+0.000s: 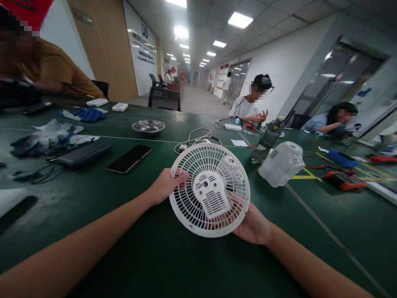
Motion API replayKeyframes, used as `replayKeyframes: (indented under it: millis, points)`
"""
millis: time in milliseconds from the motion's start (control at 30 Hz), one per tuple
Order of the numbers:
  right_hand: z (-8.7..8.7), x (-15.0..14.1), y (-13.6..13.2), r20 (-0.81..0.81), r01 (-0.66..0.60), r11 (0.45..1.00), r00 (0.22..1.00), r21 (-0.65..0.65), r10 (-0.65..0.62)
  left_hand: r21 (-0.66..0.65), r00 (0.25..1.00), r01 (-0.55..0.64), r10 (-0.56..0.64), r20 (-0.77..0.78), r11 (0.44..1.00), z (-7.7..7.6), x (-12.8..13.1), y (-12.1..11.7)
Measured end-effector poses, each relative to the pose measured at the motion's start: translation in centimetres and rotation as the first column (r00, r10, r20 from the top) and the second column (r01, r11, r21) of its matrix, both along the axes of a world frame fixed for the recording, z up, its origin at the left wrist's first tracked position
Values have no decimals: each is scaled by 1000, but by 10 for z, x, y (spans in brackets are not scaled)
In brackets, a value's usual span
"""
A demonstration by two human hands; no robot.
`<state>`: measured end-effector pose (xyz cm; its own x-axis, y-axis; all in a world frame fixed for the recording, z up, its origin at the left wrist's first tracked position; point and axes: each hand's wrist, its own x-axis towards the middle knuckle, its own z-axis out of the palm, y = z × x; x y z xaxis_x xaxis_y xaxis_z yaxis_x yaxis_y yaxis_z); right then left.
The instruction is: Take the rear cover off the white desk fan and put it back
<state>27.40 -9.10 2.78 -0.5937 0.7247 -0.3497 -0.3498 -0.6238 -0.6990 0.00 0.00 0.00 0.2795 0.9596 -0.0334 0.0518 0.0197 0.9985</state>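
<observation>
A round white fan grille [182, 207] with a slotted motor housing [211, 194] at its centre is held up over the green table, tilted toward me. My left hand [166, 184] grips its left rim, thumb over the bars. From behind and below, my right hand [252, 223] supports the lower right side; its fingers show partly through the bars. A white cable [198, 131] lies on the table just beyond the grille. Right of it are a clear bottle [263, 142] and a translucent white plastic container [281, 163].
Left on the table [136, 256] lie a dark phone [129, 159], a dark power bank [83, 155], crumpled plastic bags [52, 136] and a metal bowl [149, 127]. An orange multimeter [345, 181] lies on the right. Other people sit around the table.
</observation>
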Motion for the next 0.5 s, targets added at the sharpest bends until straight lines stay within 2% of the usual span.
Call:
replayKeyframes:
  millis: [167, 267, 400, 500]
  points:
    - [10, -17, -13, 50, 104, 993, 993, 64, -107, 115, 991, -131, 131, 8, 985, -3, -1, -2]
    - [17, -27, -20, 74, 167, 974, 981, 153, -179, 160, 978, -209, 210, 16, 965, -1, -1, -7]
    - [17, -33, -24, 85, 307, 908, 935, 285, -343, 190, 993, -112, 102, 66, 975, -1, -1, -12]
    - [11, -28, -20, 101, 415, 825, 869, 384, -485, 134, 981, -60, 33, 192, 989, -2, 1, -9]
